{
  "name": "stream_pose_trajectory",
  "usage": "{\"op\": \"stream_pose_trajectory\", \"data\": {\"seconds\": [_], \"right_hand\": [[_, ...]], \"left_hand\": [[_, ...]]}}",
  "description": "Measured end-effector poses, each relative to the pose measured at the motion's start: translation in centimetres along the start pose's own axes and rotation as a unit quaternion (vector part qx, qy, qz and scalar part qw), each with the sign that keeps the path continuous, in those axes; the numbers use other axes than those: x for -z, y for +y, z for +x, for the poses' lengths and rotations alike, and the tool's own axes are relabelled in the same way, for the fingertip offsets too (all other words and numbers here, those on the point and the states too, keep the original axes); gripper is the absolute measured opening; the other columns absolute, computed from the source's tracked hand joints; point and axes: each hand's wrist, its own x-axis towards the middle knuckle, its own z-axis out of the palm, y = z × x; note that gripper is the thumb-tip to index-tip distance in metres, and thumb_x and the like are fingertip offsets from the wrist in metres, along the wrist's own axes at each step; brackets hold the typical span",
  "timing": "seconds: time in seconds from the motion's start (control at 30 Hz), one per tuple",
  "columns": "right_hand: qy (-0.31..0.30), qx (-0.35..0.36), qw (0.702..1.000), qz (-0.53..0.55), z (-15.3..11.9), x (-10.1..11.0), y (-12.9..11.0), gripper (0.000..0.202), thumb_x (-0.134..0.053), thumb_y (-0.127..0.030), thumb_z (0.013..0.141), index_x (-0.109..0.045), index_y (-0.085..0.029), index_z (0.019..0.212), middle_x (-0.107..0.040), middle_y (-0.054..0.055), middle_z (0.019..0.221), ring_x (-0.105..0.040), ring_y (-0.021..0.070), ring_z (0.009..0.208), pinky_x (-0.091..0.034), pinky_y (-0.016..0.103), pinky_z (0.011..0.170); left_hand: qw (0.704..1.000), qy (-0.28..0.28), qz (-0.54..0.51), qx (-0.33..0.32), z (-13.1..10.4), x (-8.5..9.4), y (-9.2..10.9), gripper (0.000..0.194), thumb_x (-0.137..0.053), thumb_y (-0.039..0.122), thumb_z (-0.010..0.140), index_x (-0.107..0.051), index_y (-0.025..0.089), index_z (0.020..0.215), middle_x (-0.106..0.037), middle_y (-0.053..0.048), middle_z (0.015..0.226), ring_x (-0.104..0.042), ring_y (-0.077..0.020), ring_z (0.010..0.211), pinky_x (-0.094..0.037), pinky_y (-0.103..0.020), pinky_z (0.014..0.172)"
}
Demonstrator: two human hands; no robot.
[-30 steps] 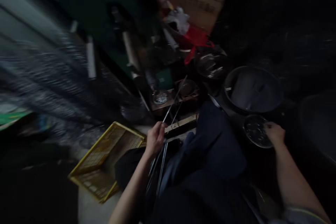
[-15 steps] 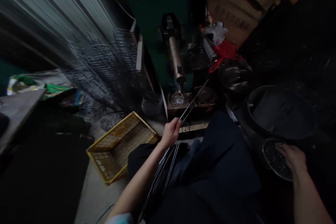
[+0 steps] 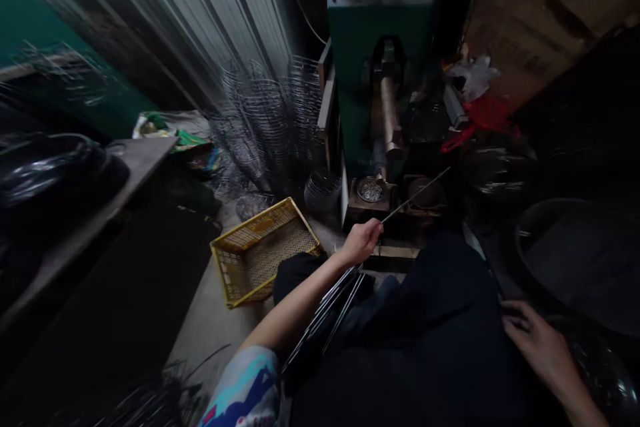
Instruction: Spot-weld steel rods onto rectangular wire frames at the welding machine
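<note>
My left hand [image 3: 364,240] is closed on a thin metal rod [image 3: 417,195] that points up and to the right, in front of the green machine [image 3: 353,33]. Below that wrist, several more metal rods [image 3: 320,310] lie across my lap. My right hand [image 3: 543,347] is beside my right thigh, fingers bent and tips close together; anything between them is too small and dark to make out. A bowl [image 3: 617,383] stands partly behind that hand. Under the machine's metal arm [image 3: 390,113] sits a round dish of small shiny bits [image 3: 371,190].
A yellow plastic crate [image 3: 265,253] stands on the floor at my left. Stacks of wire rings [image 3: 260,113] lean by the corrugated wall. A large dark tub [image 3: 530,267] is at right. Cardboard [image 3: 520,47] and a red bag [image 3: 483,120] lie behind. A bench [image 3: 145,153] edges in from the left.
My right hand has come out of the bowl at right and moved inward toward my thigh. My left hand still holds the rod, now tilted lower. The whole view has swung left.
</note>
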Motion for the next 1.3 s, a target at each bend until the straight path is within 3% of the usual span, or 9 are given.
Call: {"op": "stream_pose_trajectory", "data": {"seconds": [0.2,0.37,0.53,0.67,0.8,0.93,1.1,1.2,1.3], "right_hand": [[0.001,-0.019,0.999,-0.033,-0.2,-0.7,1.0,0.038,-0.060,-0.055,0.067,-0.068,-0.022,0.084,-0.072,0.004,0.077,-0.068,0.0212,0.066,-0.053,0.027,0.060],[-0.002,-0.013,0.998,-0.062,-0.6,0.5,0.8,0.035,-0.063,-0.054,0.069,-0.069,-0.021,0.079,-0.070,0.003,0.073,-0.065,0.0208,0.068,-0.050,0.027,0.060],[0.126,-0.058,0.981,0.139,-0.5,1.4,-1.3,0.039,-0.074,-0.052,0.065,-0.064,-0.018,0.081,-0.066,0.004,0.073,-0.063,0.0186,0.067,-0.053,0.027,0.061],[0.109,-0.049,0.966,0.231,-0.2,-0.8,-2.5,0.046,-0.074,-0.052,0.067,-0.066,-0.016,0.095,-0.069,0.006,0.080,-0.066,0.0199,0.070,-0.056,0.031,0.066],[0.122,0.019,0.991,0.046,-1.0,-2.3,-1.8,0.049,-0.059,-0.056,0.081,-0.070,-0.019,0.111,-0.071,0.010,0.108,-0.067,0.0239,0.091,-0.054,0.035,0.080],[0.109,0.022,0.985,-0.131,-3.0,-1.9,-1.2,0.038,-0.048,-0.051,0.087,-0.071,-0.025,0.104,-0.073,0.005,0.100,-0.069,0.0247,0.089,-0.054,0.033,0.079],[0.096,0.044,0.981,-0.164,-4.2,-2.0,-0.2,0.035,-0.041,-0.041,0.090,-0.066,-0.022,0.107,-0.071,0.007,0.101,-0.069,0.0230,0.087,-0.054,0.033,0.077],[0.124,0.082,0.975,-0.165,-3.4,-2.3,0.6,0.038,-0.037,-0.036,0.091,-0.061,-0.021,0.115,-0.067,0.009,0.107,-0.067,0.0228,0.091,-0.054,0.035,0.080],[0.138,0.093,0.972,-0.166,-1.9,-2.5,1.0,0.034,-0.038,-0.035,0.089,-0.062,-0.024,0.110,-0.066,0.008,0.099,-0.067,0.0236,0.086,-0.056,0.036,0.074]], "left_hand": [[1.000,0.000,-0.003,-0.002,-0.2,0.0,-0.3,0.027,-0.035,0.031,0.096,-0.049,0.019,0.076,-0.040,0.004,0.060,-0.039,-0.0100,0.053,-0.030,-0.022,0.055],[1.000,0.013,0.001,0.002,-0.5,0.4,-0.7,0.028,-0.036,0.031,0.096,-0.046,0.019,0.073,-0.040,0.005,0.060,-0.039,-0.0091,0.052,-0.029,-0.022,0.055],[1.000,0.014,0.008,0.007,-0.5,0.8,-1.1,0.027,-0.037,0.032,0.095,-0.049,0.019,0.075,-0.040,0.005,0.059,-0.039,-0.0093,0.052,-0.030,-0.022,0.056],[1.000,0.022,0.011,0.014,-0.3,0.8,-1.2,0.028,-0.037,0.032,0.094,-0.052,0.018,0.076,-0.039,0.006,0.057,-0.038,-0.0094,0.052,-0.030,-0.022,0.055],[0.999,0.034,0.008,0.024,-0.2,0.9,-1.5,0.027,-0.040,0.033,0.093,-0.053,0.017,0.076,-0.038,0.006,0.055,-0.037,-0.0091,0.051,-0.031,-0.021,0.054],[0.999,0.035,0.012,0.034,-0.2,1.1,-1.9,0.027,-0.041,0.034,0.092,-0.054,0.017,0.076,-0.040,0.006,0.055,-0.038,-0.0090,0.050,-0.031,-0.021,0.054],[0.999,0.035,0.011,0.031,0.0,1.0,-2.4,0.025,-0.041,0.032,0.093,-0.054,0.017,0.077,-0.043,0.005,0.058,-0.042,-0.0092,0.052,-0.032,-0.021,0.055],[0.999,0.030,0.003,0.029,0.1,0.9,-2.7,0.026,-0.039,0.033,0.093,-0.053,0.017,0.077,-0.043,0.005,0.059,-0.042,-0.0097,0.054,-0.033,-0.021,0.057],[0.999,0.023,-0.002,0.027,0.2,0.8,-2.8,0.027,-0.038,0.032,0.094,-0.052,0.018,0.076,-0.041,0.005,0.058,-0.041,-0.0100,0.053,-0.033,-0.021,0.056]]}}
